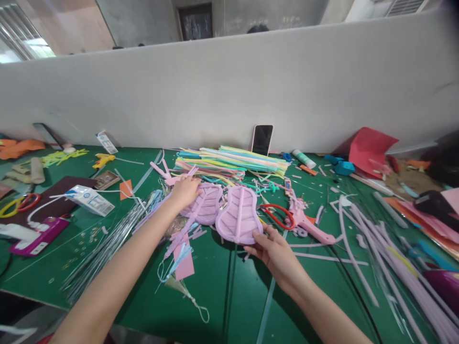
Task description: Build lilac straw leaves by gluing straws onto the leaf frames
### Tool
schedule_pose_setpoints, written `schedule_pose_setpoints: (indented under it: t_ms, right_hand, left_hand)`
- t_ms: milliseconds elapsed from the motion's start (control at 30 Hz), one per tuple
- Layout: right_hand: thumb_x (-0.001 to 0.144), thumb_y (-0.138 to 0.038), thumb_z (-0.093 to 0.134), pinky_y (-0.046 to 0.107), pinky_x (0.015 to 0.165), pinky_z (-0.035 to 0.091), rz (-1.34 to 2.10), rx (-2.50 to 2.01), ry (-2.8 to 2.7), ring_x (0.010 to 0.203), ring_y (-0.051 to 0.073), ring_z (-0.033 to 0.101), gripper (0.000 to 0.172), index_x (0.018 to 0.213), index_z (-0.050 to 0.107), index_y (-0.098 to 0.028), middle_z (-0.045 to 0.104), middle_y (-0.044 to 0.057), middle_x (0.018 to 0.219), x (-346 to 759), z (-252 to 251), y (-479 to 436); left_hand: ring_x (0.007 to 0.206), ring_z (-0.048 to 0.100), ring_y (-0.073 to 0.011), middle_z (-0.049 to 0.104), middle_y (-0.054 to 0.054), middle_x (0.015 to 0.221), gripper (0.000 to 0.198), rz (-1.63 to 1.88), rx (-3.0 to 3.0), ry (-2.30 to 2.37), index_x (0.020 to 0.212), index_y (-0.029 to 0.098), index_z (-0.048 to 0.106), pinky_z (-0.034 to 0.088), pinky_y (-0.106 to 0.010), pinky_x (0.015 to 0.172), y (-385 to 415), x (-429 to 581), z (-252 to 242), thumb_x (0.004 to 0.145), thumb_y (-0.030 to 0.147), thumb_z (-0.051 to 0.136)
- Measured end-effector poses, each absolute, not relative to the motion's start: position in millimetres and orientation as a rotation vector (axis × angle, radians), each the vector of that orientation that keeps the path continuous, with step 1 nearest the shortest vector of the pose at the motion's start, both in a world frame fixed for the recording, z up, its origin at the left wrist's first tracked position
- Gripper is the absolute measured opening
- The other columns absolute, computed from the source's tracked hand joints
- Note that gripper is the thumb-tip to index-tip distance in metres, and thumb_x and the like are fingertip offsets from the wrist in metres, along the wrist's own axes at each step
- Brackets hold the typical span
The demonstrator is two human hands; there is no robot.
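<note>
My right hand (274,253) pinches the lower right edge of a lilac wing-shaped panel (239,215) between thumb and fingers. Raised veins run across this panel, and it is tilted up off the table. A similar lilac panel (208,203) sits just left of it, partly behind my left hand (185,192). The left fingers are curled down among lilac strips (163,172); what they hold is hidden. To the right of the panels are red-handled scissors (278,216) and a pink glue gun (308,224).
A bundle of coloured pipe cleaners (229,160) lies behind the panels, near a propped phone (262,139). Silver wires (107,248) spread at left, by a white-and-blue carton (90,200) and a purple power strip (39,236). Long lilac strips (390,258) cover the right side.
</note>
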State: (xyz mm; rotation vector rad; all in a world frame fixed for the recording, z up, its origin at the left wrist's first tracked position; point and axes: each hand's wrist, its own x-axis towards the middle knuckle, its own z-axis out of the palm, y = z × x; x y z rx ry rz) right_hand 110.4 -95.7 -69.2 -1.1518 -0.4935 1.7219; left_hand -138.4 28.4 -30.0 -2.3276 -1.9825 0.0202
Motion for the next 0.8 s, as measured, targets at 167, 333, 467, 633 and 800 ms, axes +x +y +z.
schedule_pose_setpoints:
  t_ms: [167,333,467,633,800]
  right_hand:
    - [0.056,-0.032,0.088,0.025,0.061,0.062,1.722,-1.154,-0.511,0.066,0.011,0.066,0.049,0.093,0.059,-0.018,0.068,-0.002,0.078,110,-70,-98]
    - [0.052,-0.037,0.09,0.024,0.062,0.062,1.716,-1.136,-0.512,0.066,0.01,0.066,0.053,0.091,0.057,-0.019,0.067,-0.004,0.078,108,-68,-99]
    - [0.05,-0.039,0.091,0.024,0.063,0.062,1.711,-1.123,-0.522,0.065,0.01,0.065,0.055,0.088,0.056,-0.019,0.066,-0.005,0.073,106,-68,-100]
    - [0.055,-0.039,0.088,0.026,0.064,0.061,1.686,-1.112,-0.555,0.065,0.01,0.065,0.052,0.092,0.058,-0.019,0.067,-0.004,0.073,107,-68,-99]
    - [0.061,-0.034,0.085,0.027,0.063,0.06,1.657,-1.102,-0.57,0.066,0.011,0.065,0.044,0.092,0.058,-0.02,0.067,-0.003,0.076,110,-68,-97]
  left_hand:
    - [0.104,0.062,-0.0242,0.06,-0.011,0.124,0.036,0.01,-2.156,-2.069,0.124,0.016,0.057,0.054,-0.045,0.087,42,-151,-16,0.092,0.033,0.059]
    - [0.121,0.053,-0.0416,0.059,-0.029,0.123,0.038,-0.049,-1.966,-2.101,0.126,0.005,0.056,0.044,-0.053,0.093,15,-157,0,0.096,0.022,0.039]
    - [0.096,0.067,-0.0303,0.072,-0.014,0.099,0.038,0.043,-2.143,-2.089,0.105,0.016,0.07,0.05,-0.038,0.081,-3,-144,-14,0.095,0.043,0.044]
    - [0.104,0.064,-0.0292,0.067,-0.014,0.111,0.033,0.115,-2.188,-2.042,0.114,0.017,0.066,0.051,-0.04,0.085,7,-133,-30,0.094,0.039,0.053]
    - [0.105,0.062,-0.025,0.062,-0.012,0.121,0.031,0.114,-2.069,-2.09,0.122,0.016,0.059,0.053,-0.045,0.087,13,-146,-23,0.094,0.029,0.056]
